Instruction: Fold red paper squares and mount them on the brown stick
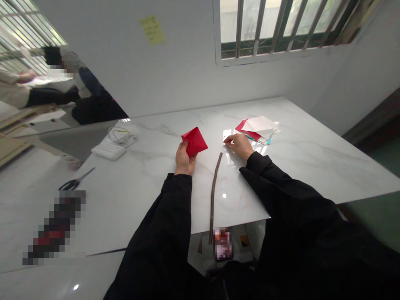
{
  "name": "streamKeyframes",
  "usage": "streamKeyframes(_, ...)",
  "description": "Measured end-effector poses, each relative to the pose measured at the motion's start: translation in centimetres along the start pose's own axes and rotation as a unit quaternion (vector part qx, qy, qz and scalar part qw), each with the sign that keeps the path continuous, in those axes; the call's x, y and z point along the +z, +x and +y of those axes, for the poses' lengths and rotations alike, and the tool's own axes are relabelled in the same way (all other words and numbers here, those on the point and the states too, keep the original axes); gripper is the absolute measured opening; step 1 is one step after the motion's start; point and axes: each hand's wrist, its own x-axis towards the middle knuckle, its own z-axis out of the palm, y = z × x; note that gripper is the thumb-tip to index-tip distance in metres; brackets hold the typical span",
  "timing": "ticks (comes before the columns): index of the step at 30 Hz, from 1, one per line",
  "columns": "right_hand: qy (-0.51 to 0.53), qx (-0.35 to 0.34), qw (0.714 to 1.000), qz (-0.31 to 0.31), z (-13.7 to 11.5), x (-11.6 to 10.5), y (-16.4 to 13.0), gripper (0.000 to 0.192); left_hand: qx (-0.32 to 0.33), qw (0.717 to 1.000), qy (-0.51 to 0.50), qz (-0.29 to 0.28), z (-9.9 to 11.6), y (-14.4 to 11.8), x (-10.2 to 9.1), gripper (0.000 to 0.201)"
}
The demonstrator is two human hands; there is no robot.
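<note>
Scissors: black-handled metal scissors [75, 181], far left on white marble-look table [131, 196], well apart from both hands.
Charger: flat white box w/ coiled pale cable [114, 143], back-left of table, untouched.
Left hand: left hand [185, 157] raised just above table, fingers pinching lower-left corner of folded red paper square [194, 140]; thumb on near face, other fingers behind sheet.
Red paper: held tilted, one corner up, clear of table surface. Already folded at least once, diamond outline w/ visible crease; judged early-to-mid stage, no finished form readable.
Stick: thin brown curved stick [214, 191] lying btwn the two forearms, near end overhanging table edge; neither hand touches it.
Right hand: right hand [240, 144] palm-down, flat on table, fingers together and extended, tips at or just beside a pale sheet; holds nothing that shows.
Paper stack: loose stack of white, red and blue paper sheets [259, 129], just beyond right hand; apparently unused stock, so more sheets look left to work.
Hidden/unclear: rear fingers of left hand behind red paper; fold count not readable; right fingertip contact w/ sheet uncertain due to glare; pixelated patches lower-left and below table edge unreadable; another person far upper-left, blurred, apart from the table.
</note>
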Motion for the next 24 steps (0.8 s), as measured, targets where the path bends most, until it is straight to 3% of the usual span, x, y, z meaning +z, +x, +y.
streamKeyframes(4, 0.027, -0.019, 0.999, 0.018, -0.9, -0.1, -0.1, 0.015, 0.000, 1.000, 0.003, 0.006, 0.1, -0.3, 0.1, 0.016)
streamKeyframes(7, 0.128, -0.037, 0.990, 0.047, -2.4, 0.0, -0.3, 0.021, 0.011, 0.999, 0.041, -0.030, -0.2, -0.5, 0.1, 0.029)
streamKeyframes(11, 0.261, -0.020, 0.965, 0.014, -4.5, 0.7, -1.0, 0.041, 0.046, 0.988, 0.119, -0.090, -0.9, -0.6, -0.2, 0.063)
streamKeyframes(17, 0.289, -0.008, 0.957, -0.017, -5.3, 1.7, -1.8, 0.050, 0.043, 0.969, 0.197, -0.145, -1.4, -0.9, -0.7, 0.118)
streamKeyframes(20, 0.296, -0.010, 0.955, -0.009, -5.3, 1.8, -1.7, 0.052, 0.056, 0.966, 0.208, -0.143, -1.5, -0.9, -0.7, 0.125)
streamKeyframes(24, 0.285, -0.039, 0.958, -0.006, -5.4, 1.8, -1.7, 0.054, 0.061, 0.975, 0.181, -0.110, -1.6, -0.5, -0.6, 0.116)
